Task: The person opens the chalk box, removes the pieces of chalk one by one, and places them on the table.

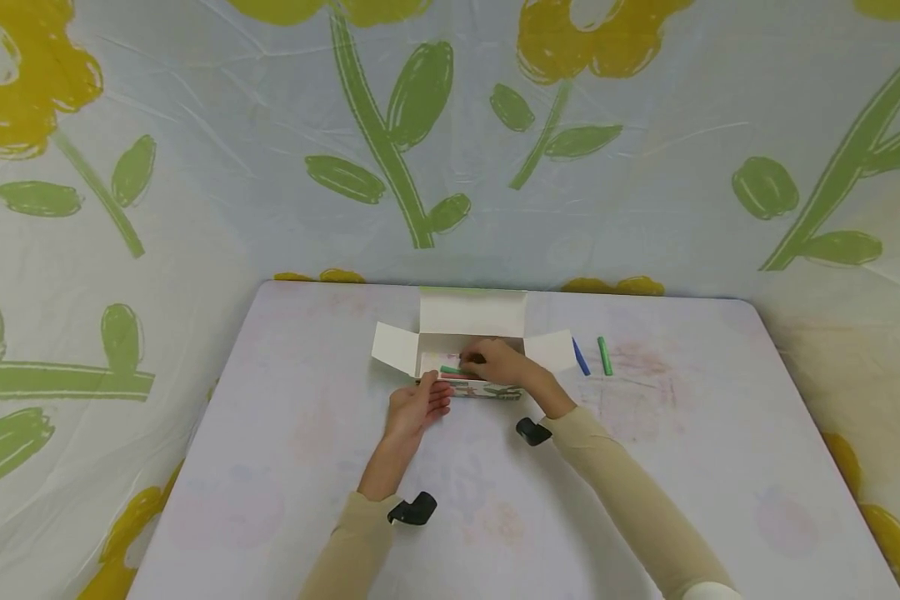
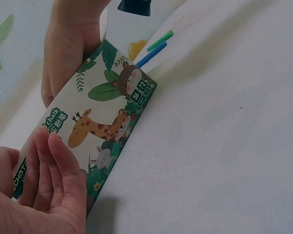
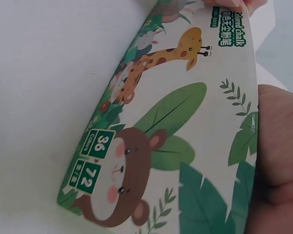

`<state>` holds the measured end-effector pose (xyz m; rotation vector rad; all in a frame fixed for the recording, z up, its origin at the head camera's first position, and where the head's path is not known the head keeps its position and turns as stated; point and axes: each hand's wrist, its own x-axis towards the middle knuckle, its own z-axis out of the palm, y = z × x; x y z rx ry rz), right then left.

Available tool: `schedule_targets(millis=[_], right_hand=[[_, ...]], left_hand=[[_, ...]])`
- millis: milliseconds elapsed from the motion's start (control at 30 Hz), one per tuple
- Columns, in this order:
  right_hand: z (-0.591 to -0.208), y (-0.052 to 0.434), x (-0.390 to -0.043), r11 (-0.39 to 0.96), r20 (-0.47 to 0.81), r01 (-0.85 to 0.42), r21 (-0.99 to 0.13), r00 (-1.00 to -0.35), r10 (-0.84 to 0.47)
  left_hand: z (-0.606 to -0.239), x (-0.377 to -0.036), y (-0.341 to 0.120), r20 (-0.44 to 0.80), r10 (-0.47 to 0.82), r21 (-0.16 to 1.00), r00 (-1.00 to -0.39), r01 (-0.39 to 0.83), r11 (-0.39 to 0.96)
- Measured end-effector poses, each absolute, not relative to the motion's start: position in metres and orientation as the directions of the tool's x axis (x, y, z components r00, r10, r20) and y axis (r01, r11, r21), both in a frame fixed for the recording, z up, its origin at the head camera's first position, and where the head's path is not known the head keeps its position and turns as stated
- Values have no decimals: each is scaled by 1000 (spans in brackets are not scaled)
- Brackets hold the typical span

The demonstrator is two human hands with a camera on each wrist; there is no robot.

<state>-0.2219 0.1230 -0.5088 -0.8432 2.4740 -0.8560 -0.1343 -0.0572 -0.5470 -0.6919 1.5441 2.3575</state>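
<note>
An open chalk box [image 1: 487, 390] with jungle animals printed on its front stands at the middle of the table, lid raised and side flaps spread. My left hand [image 1: 414, 407] pinches the front wall near its left end, thumb over the rim and fingers along the outside. My right hand [image 1: 498, 362] reaches down into the box with fingers bent; in both wrist views the front panel [image 2: 95, 112] hides its fingertips, so I cannot tell whether it holds a chalk. A green chalk [image 1: 450, 369] and a reddish chalk [image 1: 457, 376] lie inside, near the fingers.
Right of the box, a blue chalk [image 1: 582, 358] and a green chalk [image 1: 605, 356] lie on the table [image 1: 270, 467]. The right flap [image 1: 551, 350] comes close to the blue one. Reddish smudges mark the cloth beyond them. Flower-printed curtains [image 1: 465, 208] hang behind and at the sides.
</note>
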Motion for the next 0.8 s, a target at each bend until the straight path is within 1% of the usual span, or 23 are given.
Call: schedule_targets(millis=[200,433,600,800], right_hand=[[-503,121,-224,609,-208,-392,-690,-698,-685],[-496,117,-225,623,-249,-412,-665,-665,-704],[-493,120,-227,611,-251,-445,-655,-634,-731],[-488,130,-227,603,-231,-469,-646,-632,-740]], left_hand=[[-547,-134,-57,-501,-52,803,-864,-442,-400],[-545,-132,-57,-482,-49,815,-875,-427,-392],[-545,-131,-57,-474,-52,818,-879,-417,-397],[-546,-132,-57,-484,-59,815,-873,-425,-394]])
